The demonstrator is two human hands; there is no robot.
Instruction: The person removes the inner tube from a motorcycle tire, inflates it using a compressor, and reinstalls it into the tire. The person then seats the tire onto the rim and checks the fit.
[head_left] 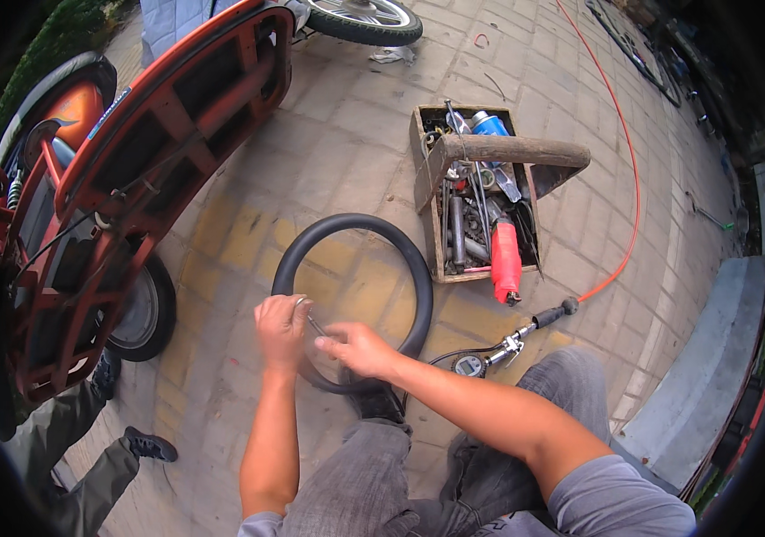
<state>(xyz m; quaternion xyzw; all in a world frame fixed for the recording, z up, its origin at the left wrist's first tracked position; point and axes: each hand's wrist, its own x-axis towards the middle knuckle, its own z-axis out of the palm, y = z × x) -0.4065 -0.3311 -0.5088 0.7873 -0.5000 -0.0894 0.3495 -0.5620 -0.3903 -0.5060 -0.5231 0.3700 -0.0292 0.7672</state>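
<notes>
A black inflated inner tube [420, 285] forms a ring on the paving in front of my knees. My left hand [280, 328] is closed at its left side, with a thin metal piece [312, 320] sticking out of the fingers toward the right. My right hand [357, 347] comes across from the right, over the ring's opening. Its fingers are curled beside the end of the metal piece, slightly blurred, and what they hold is hidden. Just right of the tube lies an air inflator with a round gauge [469, 365], its thin black hose running toward the tube.
A wooden toolbox [432, 234] with a thick handle holds tools and a red bottle [505, 259]. A red air hose [637, 192] curves along the right. An orange-red vehicle [123, 192] lies tipped at left. Another person's shoe [150, 444] stands below it. A grey metal bench [700, 376] is at right.
</notes>
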